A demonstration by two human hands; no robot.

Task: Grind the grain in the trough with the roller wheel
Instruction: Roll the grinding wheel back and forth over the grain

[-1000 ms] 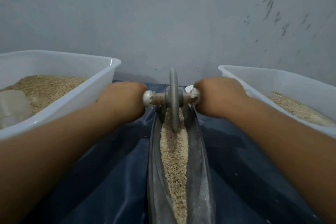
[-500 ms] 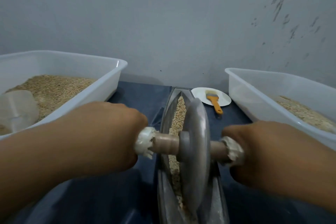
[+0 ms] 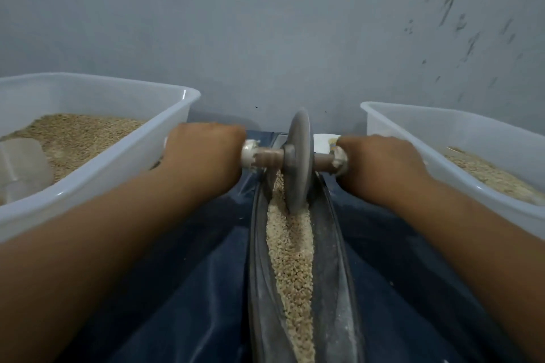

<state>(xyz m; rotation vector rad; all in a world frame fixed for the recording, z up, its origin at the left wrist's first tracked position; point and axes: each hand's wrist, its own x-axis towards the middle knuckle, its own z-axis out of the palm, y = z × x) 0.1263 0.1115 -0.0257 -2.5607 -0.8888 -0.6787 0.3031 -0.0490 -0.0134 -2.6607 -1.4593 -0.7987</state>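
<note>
A long grey metal trough (image 3: 333,268) runs away from me down the middle, with a strip of pale crushed grain (image 3: 292,259) along its groove. The grey roller wheel (image 3: 298,162) stands upright in the groove toward the far end, its rim pressed into the grain. A wooden axle passes through the wheel. My left hand (image 3: 203,159) grips the axle's left end. My right hand (image 3: 380,168) grips the right end. Both forearms stretch forward.
A white plastic tub (image 3: 124,174) with grain and a clear scoop (image 3: 23,168) sits on the left. Another white tub (image 3: 460,162) with grain sits on the right. Behind the wheel a white plate (image 3: 323,141) shows partly. Dark blue cloth (image 3: 191,289) covers the surface; a grey wall stands close behind.
The wheel came toward me along the trough, then rolled back to the far end. Both hands went with it, and the plate with its brush is now mostly hidden.
</note>
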